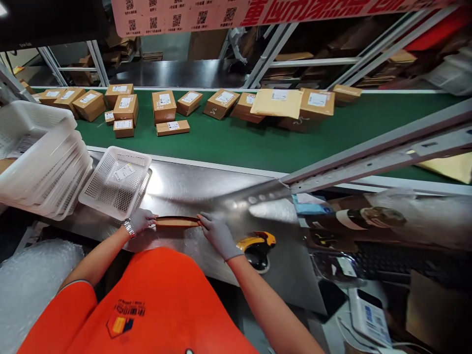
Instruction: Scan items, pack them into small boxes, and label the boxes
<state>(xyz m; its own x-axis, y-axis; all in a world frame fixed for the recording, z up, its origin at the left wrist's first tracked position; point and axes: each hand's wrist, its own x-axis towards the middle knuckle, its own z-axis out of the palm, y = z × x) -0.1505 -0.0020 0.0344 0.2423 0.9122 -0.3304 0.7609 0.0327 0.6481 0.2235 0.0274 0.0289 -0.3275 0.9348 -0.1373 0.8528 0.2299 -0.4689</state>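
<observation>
A flat brown cardboard piece (177,221) lies edge-on on the steel worktable (206,191) just in front of me. My left hand (142,220), gloved and with a watch at the wrist, grips its left end. My right hand (217,233), also gloved, presses its fingers on the right end. Both hands are closed on the cardboard.
A white perforated basket (116,181) with a label inside sits left of my hands, beside a tilted stack of white baskets (40,162). A yellow-black scanner (258,246) lies to the right. Beyond, a green conveyor (239,142) carries several labelled boxes. Bubble wrap (29,280) lies lower left.
</observation>
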